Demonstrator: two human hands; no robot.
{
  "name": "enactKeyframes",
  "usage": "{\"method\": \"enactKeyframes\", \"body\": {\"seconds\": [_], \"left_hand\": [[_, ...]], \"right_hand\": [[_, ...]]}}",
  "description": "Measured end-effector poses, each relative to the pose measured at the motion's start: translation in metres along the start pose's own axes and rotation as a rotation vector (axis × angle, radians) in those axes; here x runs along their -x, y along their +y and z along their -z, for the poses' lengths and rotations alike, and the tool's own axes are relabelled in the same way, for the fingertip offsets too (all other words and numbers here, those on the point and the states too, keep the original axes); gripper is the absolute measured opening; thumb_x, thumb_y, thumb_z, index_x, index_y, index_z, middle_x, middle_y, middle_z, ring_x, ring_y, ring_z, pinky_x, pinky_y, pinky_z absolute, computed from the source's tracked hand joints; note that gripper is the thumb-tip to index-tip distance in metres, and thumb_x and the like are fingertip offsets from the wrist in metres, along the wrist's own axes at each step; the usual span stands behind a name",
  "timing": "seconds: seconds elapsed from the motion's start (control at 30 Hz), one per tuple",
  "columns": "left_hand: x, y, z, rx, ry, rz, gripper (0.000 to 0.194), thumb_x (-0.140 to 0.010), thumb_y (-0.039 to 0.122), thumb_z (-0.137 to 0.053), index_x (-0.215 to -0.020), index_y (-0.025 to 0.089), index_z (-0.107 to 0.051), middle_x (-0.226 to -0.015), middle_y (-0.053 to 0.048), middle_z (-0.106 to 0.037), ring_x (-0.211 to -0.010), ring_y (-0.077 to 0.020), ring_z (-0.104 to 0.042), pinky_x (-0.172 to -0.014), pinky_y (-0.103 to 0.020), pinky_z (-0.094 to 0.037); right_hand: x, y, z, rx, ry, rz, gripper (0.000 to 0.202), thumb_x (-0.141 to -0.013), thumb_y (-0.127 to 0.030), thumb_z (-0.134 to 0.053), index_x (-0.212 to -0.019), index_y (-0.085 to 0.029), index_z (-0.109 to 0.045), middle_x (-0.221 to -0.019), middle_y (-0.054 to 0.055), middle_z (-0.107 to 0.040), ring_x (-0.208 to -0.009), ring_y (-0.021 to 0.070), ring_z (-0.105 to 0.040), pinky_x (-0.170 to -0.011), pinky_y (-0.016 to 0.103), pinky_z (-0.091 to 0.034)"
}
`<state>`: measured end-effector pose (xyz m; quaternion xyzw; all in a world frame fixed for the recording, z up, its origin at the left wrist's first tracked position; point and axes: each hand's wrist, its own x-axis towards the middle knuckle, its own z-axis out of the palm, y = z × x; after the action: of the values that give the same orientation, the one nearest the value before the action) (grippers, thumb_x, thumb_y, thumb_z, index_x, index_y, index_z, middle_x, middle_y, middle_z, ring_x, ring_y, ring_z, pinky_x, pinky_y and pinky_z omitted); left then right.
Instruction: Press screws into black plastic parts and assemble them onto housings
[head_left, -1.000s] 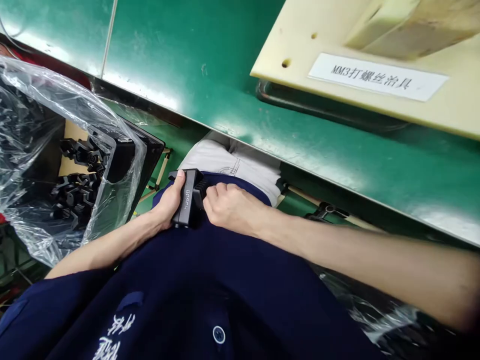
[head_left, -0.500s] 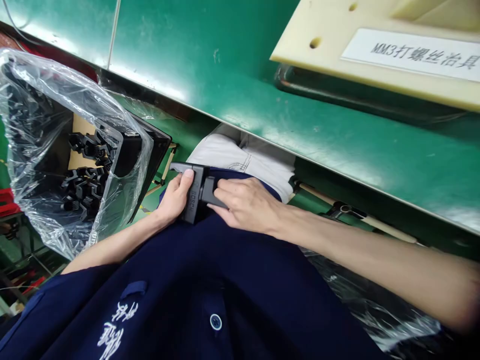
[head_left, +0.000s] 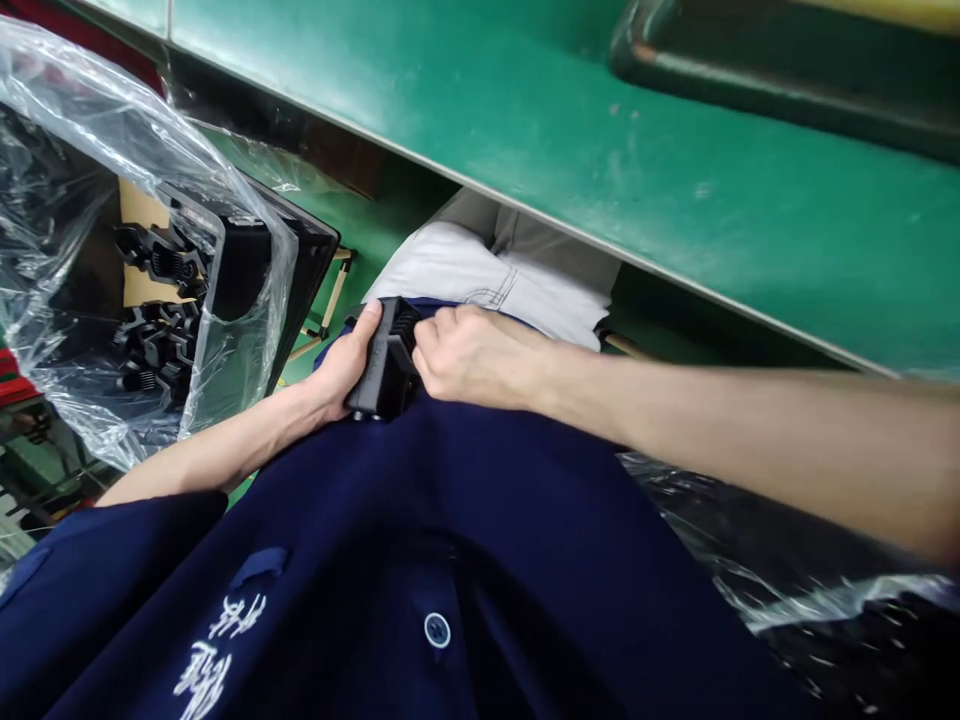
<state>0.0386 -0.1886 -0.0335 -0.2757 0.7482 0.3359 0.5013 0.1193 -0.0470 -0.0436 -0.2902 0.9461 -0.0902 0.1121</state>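
Low in front of my body, over the dark blue shirt, is a black plastic part (head_left: 384,365). My left hand (head_left: 349,365) is wrapped round its left side, with the thumb on top. Against its right side, my right hand (head_left: 461,352) has its fingers curled and pressed together at a ribbed piece of the part. My right fingertips are partly hidden, but they appear closed on that edge. The part is tilted, and its ribbed upper end shows.
At the left, a black crate (head_left: 247,262) lined with clear plastic (head_left: 281,250) holds several black clips (head_left: 161,345). The green table (head_left: 480,110) runs across the top, with a dark tray (head_left: 750,85) at upper right. More clear plastic (head_left: 810,600) lies at lower right.
The black part has turned in my hands, showing its ribbed end instead of its lettered face. My right fingers have curled in closer. The view has shifted, moving the cream block mostly out of frame.
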Motion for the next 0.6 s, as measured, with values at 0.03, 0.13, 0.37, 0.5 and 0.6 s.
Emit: {"method": "enactKeyframes", "body": {"seconds": [0.03,0.13,0.37,0.5,0.6], "left_hand": [[0.0,0.001,0.001,0.024,-0.01,0.0,0.055,-0.078,0.072,-0.056,-0.066,0.019,-0.057,-0.057,-0.002,-0.059,-0.05,-0.0137,-0.053,-0.049,-0.027,-0.042],[-0.002,0.006,0.001,0.022,0.023,-0.085,0.056,-0.075,0.074,-0.057,-0.064,0.019,-0.054,-0.055,0.0,-0.054,-0.049,-0.0124,-0.048,-0.048,-0.026,-0.039],[-0.004,0.013,-0.001,-0.052,0.092,-0.577,0.06,-0.07,0.077,-0.06,-0.066,0.017,-0.053,-0.059,0.003,-0.045,-0.057,-0.0094,-0.041,-0.054,-0.023,-0.037],[-0.003,0.007,0.002,-0.108,0.044,-0.43,0.051,-0.077,0.067,-0.061,-0.068,0.016,-0.057,-0.065,0.0,-0.056,-0.067,-0.0132,-0.052,-0.063,-0.023,-0.044],[-0.002,0.003,0.003,-0.062,0.054,-0.376,0.05,-0.077,0.065,-0.061,-0.076,0.014,-0.062,-0.074,-0.003,-0.064,-0.074,-0.0162,-0.058,-0.069,-0.025,-0.047]], "right_hand": [[-0.003,0.003,0.004,0.009,-0.023,0.02,0.031,-0.084,0.003,-0.038,-0.082,-0.007,-0.067,-0.077,0.012,-0.064,-0.072,0.0192,-0.058,-0.056,0.03,-0.03],[-0.008,0.005,0.009,-0.142,-0.053,-0.013,0.026,-0.084,-0.001,-0.044,-0.084,-0.009,-0.069,-0.08,0.011,-0.066,-0.071,0.0183,-0.058,-0.056,0.03,-0.031],[0.007,-0.007,-0.01,-0.518,0.19,-0.293,0.03,-0.091,-0.033,-0.051,-0.078,-0.013,-0.068,-0.07,0.007,-0.061,-0.063,0.0177,-0.055,-0.051,0.03,-0.023],[-0.001,0.01,-0.018,-0.673,0.345,-0.512,0.031,-0.086,-0.041,-0.059,-0.071,-0.014,-0.065,-0.067,0.004,-0.061,-0.062,0.016,-0.055,-0.054,0.028,-0.031],[-0.009,0.011,-0.031,-0.9,0.513,-0.657,0.027,-0.077,-0.041,-0.07,-0.079,-0.016,-0.063,-0.079,0.004,-0.065,-0.075,0.0188,-0.061,-0.067,0.031,-0.044]]}}
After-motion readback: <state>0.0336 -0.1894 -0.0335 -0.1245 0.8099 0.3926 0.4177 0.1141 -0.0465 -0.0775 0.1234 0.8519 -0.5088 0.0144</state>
